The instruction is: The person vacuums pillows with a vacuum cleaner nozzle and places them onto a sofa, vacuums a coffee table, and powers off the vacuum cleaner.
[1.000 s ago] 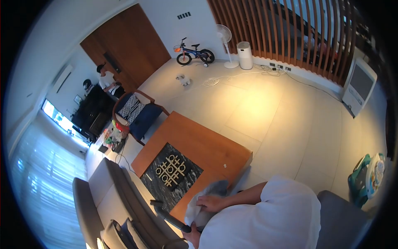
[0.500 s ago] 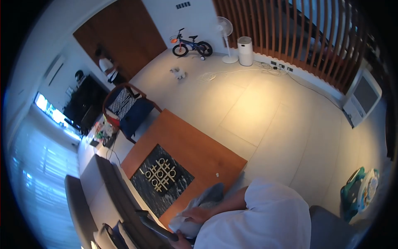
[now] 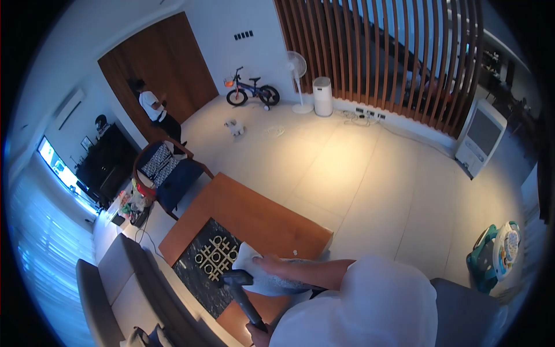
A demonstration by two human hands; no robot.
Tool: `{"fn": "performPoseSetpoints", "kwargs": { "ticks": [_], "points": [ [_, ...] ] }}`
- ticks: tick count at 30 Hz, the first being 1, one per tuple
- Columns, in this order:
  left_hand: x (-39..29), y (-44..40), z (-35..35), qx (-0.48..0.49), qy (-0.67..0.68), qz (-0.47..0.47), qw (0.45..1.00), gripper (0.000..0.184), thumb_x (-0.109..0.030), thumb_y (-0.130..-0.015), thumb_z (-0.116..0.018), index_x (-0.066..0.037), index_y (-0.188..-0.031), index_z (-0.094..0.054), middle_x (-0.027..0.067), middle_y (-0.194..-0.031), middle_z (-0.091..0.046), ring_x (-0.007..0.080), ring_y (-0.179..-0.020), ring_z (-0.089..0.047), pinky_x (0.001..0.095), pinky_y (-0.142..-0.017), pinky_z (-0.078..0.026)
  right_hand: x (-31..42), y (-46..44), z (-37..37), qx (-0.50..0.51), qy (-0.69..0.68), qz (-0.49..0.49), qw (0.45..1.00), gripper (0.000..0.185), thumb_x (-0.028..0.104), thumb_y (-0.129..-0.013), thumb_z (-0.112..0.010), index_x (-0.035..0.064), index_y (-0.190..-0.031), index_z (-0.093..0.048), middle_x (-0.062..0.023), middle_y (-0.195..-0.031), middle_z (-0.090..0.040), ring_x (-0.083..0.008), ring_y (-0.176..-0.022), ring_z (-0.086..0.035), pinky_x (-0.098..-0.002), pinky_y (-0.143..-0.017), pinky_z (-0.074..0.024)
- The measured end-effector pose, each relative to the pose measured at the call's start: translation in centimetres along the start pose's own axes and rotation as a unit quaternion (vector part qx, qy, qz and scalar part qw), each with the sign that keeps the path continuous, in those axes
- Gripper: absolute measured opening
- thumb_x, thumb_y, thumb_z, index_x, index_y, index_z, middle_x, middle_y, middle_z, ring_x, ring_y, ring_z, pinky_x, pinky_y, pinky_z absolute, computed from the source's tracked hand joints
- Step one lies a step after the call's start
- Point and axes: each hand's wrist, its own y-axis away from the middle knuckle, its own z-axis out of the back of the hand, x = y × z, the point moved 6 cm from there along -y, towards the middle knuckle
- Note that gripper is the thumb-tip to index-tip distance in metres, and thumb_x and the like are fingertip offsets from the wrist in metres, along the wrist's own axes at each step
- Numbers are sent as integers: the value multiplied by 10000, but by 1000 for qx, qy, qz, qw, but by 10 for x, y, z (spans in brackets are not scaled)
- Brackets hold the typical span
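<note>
Left hand (image 3: 260,335) wraps the black vacuum wand (image 3: 247,302), nozzle (image 3: 237,278) right beside the pale grey cushion (image 3: 277,279); right hand (image 3: 267,264) rests on it, pinching or flat, can't tell!

Your right arm (image 3: 318,274): one, forearm bare, extended across the front of your body. Your right hand (image 3: 269,265): at its end, back uppermost, finger closure unclear. Your left hand (image 3: 259,335): one, lower, curled in a grip, partly cropped.
</note>
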Motion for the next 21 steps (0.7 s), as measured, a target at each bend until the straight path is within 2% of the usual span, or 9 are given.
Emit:
{"fn": "performPoseSetpoints", "kwargs": {
  "ticks": [1, 2, 3, 5, 8, 15, 18, 19, 21],
  "points": [
    [-2, -2, -3, 20, -12, -9, 1000, 586, -339, -883, -732, 44, -1269, -513, 208, -1019, -648, 303, -827, -617, 380, -741, -520, 13, 5, 11, -18, 9, -29, 999, 516, 437, -971, -546, -41, -1116, -677, -196, -943, -713, -289, -856, -682, -444, -796, -509],
    [2, -2, -5, 34, -19, -16, 999, 581, -332, -878, -734, 42, -1265, -515, 207, -1018, -647, 307, -823, -618, 384, -736, -520, 21, 10, 13, 28, -46, -80, 995, 565, 460, -974, -526, -63, -1130, -670, -206, -940, -705, -299, -862, -666, -437, -783, -508],
    [2, -1, -7, 50, -32, -24, 998, 576, -325, -874, -736, 40, -1261, -517, 207, -1016, -647, 311, -820, -619, 387, -731, -520, 20, 9, 11, 23, -35, -74, 996, 565, 460, -974, -526, -63, -1130, -670, -206, -940, -705, -299, -862, -666, -437, -783, -508],
    [1, -5, -14, 79, -61, -44, 994, 566, -310, -865, -741, 36, -1253, -521, 207, -1012, -646, 320, -812, -621, 395, -721, -520, 24, 6, 8, 6, 41, 13, 999, 580, 458, -981, -504, -78, -1138, -661, -230, -957, -707, -342, -890, -679, -450, -792, -515],
    [5, -9, -15, 103, -106, -79, 986, 551, -288, -851, -748, 31, -1242, -526, 206, -1007, -644, 332, -801, -625, 406, -706, -521, 32, 14, 10, -42, 175, 66, 981, 583, 462, -994, -464, -75, -1093, -668, -307, -1032, -686, -462, -981, -675, -532, -869, -505],
    [10, -19, -4, 143, -203, -136, 959, 522, -238, -819, -763, 17, -1216, -539, 205, -995, -640, 362, -775, -633, 432, -671, -522, 27, 60, 2, -90, 233, 76, 965, 617, 495, -997, -458, -78, -1036, -685, -302, -974, -693, -446, -982, -681, -518, -861, -523],
    [19, -19, 7, 149, -231, -155, 949, 512, -216, -805, -770, 12, -1204, -545, 205, -990, -638, 375, -764, -636, 443, -656, -522, 19, 66, -6, -61, 155, 13, 986, 706, 672, -896, -532, 16, -1082, -712, -240, -1025, -716, -402, -1014, -687, -474, -876, -526],
    [26, -17, 11, 148, -234, -155, 948, 508, -209, -801, -772, 10, -1200, -546, 205, -988, -637, 379, -760, -638, 446, -651, -522, 24, 67, -12, -44, 167, 14, 985, 706, 672, -896, -532, 16, -1082, -712, -240, -1025, -716, -402, -1014, -687, -474, -876, -526],
    [23, -15, 20, 147, -238, -154, 948, 502, -194, -791, -776, 6, -1193, -550, 204, -985, -636, 387, -753, -640, 454, -641, -522, 53, 82, -21, -25, 207, 111, 972, 698, 684, -844, -606, 42, -1092, -721, -206, -1011, -728, -358, -991, -702, -444, -866, -531]
  ]
}}
